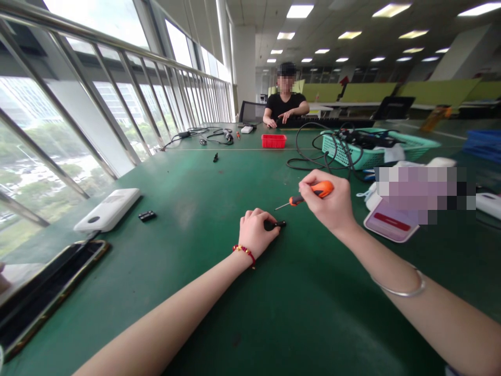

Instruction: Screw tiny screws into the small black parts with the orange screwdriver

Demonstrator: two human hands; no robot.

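My left hand rests on the green table, its fingers closed round a small black part. Most of that part is covered by the fingers, so its kind does not show. Held in my right hand is a screwdriver with an orange and black handle. Its thin metal shaft slants down to the left. The tip appears a little above and beyond my left hand, apart from the black part. Left of my hands lies another small black piece.
A white power bank and a dark phone lie left. Farther back are a red bin, cables and a small black piece. A turquoise basket stands right, beyond a pinkish phone. A person sits opposite.
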